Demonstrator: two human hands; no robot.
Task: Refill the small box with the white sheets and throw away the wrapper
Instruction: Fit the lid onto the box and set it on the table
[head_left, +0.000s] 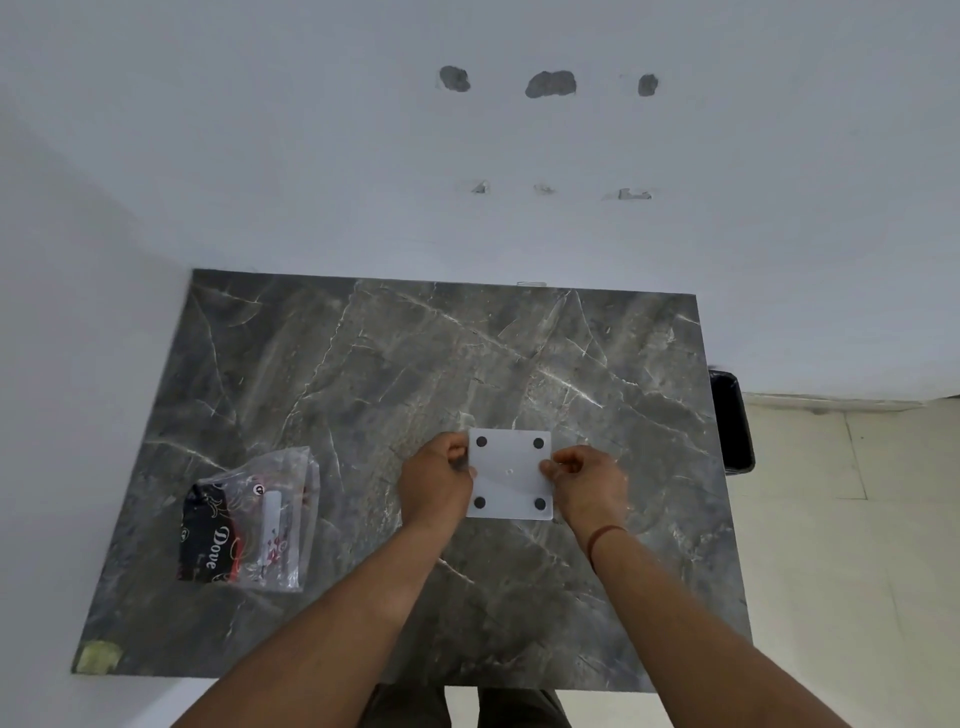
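A small white square box (509, 474) with a black dot near each corner sits on the grey marble table (363, 364), right of the middle. My left hand (435, 483) grips its left side and my right hand (589, 480) pinches its right side. The side showing the dots faces up toward me. To the left lies a clear plastic wrapper (260, 525) with black and red print reading "Dove"; it looks flattened, and I cannot tell whether white sheets are inside it.
A black bin (732, 423) stands on the floor just past the table's right edge. White walls close off the back and left. A scrap of yellowish tape (98, 656) marks the table's front left corner. Pale tiled floor (841, 519) lies to the right.
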